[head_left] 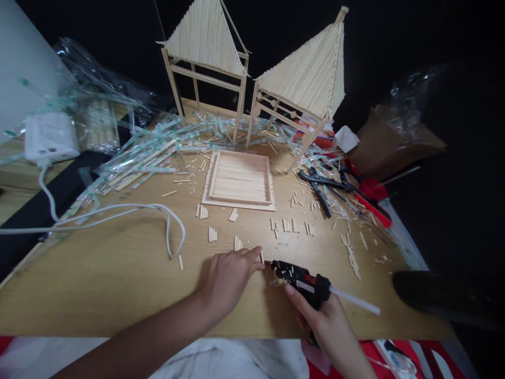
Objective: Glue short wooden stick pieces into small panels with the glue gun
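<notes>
My right hand [329,326] is wrapped round a black hot glue gun [303,281] with a white glue stick [355,301] out of its back; its nozzle points left at a small wooden stick piece [262,257]. My left hand [231,276] rests on the wooden table [118,279], fingers curled, pinching or pressing that short stick at the fingertips. Several small bundles of cut sticks [213,233] lie just beyond the hands. A square stick panel [240,179] lies flat at the table's middle.
Two stick-built roof frames [205,47] [307,79] stand at the back. Plastic wrappers and loose sticks [138,152] litter the left. A white cable [165,216] loops across the table from a white charger [49,137]. Black pliers [319,184] and red-handled tools [373,197] lie right.
</notes>
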`<state>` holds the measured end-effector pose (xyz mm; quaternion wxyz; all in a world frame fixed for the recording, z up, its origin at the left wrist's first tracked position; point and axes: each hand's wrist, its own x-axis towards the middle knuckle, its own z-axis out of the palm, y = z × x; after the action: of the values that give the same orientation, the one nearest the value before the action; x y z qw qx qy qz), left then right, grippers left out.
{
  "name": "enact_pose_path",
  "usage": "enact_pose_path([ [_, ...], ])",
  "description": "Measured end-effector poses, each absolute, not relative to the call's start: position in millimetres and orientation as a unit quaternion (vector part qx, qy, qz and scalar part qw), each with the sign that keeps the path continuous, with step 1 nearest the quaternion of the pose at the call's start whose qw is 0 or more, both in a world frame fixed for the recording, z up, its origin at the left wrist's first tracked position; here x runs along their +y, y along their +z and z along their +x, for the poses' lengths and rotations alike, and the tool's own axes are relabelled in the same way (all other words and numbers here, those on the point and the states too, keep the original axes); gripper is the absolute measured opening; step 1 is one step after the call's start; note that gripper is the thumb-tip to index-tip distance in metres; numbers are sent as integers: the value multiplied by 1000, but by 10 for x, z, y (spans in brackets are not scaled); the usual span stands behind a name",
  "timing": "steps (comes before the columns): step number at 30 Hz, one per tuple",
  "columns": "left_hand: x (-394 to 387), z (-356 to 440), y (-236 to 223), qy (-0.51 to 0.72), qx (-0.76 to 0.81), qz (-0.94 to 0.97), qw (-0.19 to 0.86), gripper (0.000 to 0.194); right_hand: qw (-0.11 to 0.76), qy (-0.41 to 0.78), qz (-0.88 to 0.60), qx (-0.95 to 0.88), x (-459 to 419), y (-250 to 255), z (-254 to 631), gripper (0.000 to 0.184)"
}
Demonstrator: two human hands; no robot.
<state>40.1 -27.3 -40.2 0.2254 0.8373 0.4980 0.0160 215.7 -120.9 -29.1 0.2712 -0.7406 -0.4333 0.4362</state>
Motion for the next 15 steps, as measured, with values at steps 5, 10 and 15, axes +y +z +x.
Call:
enact_pose_path([
  [5, -264, 403, -409, 17, 500, 835, 229, 34, 272, 441, -743, -423, -1241, -297, 2164, 40],
  [10, -265, 386, -417, 23, 497, 836, 231, 34, 258, 454, -739, -425, -1216, -247, 2172, 42],
  [15, -267, 391, -425, 13, 502, 832, 233, 35, 277, 432, -741, -433, -1154, -227, 2166, 41],
])
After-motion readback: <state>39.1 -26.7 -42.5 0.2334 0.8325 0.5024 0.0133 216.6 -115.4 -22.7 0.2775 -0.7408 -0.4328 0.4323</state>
